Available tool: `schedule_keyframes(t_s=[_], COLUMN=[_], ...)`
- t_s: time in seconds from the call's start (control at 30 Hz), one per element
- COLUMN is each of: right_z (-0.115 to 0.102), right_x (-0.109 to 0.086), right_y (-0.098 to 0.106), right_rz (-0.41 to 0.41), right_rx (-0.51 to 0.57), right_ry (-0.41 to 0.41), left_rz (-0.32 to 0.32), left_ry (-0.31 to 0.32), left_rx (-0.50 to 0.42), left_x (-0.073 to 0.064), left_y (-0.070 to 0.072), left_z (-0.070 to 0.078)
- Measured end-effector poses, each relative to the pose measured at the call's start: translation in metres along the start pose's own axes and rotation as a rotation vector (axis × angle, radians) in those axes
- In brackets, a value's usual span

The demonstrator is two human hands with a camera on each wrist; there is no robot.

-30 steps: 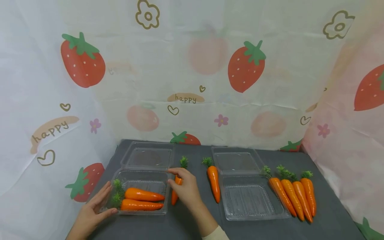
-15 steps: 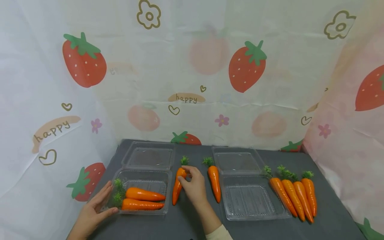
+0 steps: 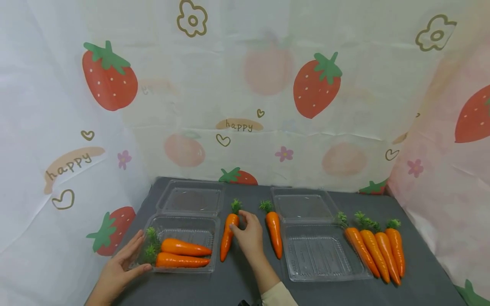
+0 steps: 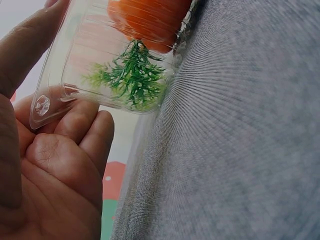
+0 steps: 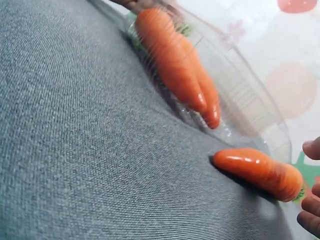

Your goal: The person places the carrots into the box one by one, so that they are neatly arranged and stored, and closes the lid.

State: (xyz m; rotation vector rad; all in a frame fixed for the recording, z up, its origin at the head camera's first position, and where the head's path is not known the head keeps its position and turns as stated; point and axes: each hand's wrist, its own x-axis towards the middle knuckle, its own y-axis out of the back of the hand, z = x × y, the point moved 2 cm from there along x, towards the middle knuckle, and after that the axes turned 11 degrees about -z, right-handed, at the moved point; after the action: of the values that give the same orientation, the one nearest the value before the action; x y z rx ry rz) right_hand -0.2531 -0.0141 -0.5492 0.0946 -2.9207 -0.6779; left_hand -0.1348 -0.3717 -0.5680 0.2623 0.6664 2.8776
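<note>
Hovering just beside the loose carrot [image 3: 226, 242], the right hand [image 3: 250, 239] had its thumb and fingers apart, pinching nothing; the right wrist view showed a gap between the fingertips [image 5: 310, 222] and the carrot. That carrot lay on the grey desk [image 3: 214, 293] between two clear plastic containers, its leafy top toward the back and its tip toward the person. The left hand [image 3: 120, 267] was spread against the left container [image 3: 216, 231], touching it, with fingers along its left side and the thumb by its near corner. Inside lay the rear carrot [image 3: 185, 247] and the front carrot [image 3: 183, 260], side by side, green tops to the left and tips to the right. The left lid [image 3: 190, 199] was folded back behind. Just beside the left edge of the right container [image 3: 319, 257] lay another carrot [image 3: 274, 233], and the right lid [image 3: 302, 206] was also folded back. Four more carrots [image 3: 374, 255] lay in a close slanting row at the container's right edge. Strawberry-printed sheeting [image 3: 229, 85] hung around the desk.
</note>
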Motion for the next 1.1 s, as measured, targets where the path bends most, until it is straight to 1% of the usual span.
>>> schedule_keyframes(t_s=[0.4,0.63,0.83,1.1], right_z=[0.007,0.011,0.012,0.010], right_x=[0.007,0.009,0.011,0.012], right_y=[-0.014,-0.021,-0.023,-0.024], right_rz=[-0.011,-0.002,-0.011,-0.022], right_rx=[-0.023,-0.093,-0.109,-0.123], right_ry=[-0.070,-0.078,-0.099,-0.121], left_rz=[0.005,0.004,-0.006,-0.009], left_ry=[-0.002,0.004,-0.001,0.024], left_rx=[-0.005,-0.001,0.004,-0.004], left_x=[0.000,0.000,0.000,-0.001], left_y=[-0.001,0.000,0.002,0.002], left_z=[0.000,-0.005,-0.006,-0.005])
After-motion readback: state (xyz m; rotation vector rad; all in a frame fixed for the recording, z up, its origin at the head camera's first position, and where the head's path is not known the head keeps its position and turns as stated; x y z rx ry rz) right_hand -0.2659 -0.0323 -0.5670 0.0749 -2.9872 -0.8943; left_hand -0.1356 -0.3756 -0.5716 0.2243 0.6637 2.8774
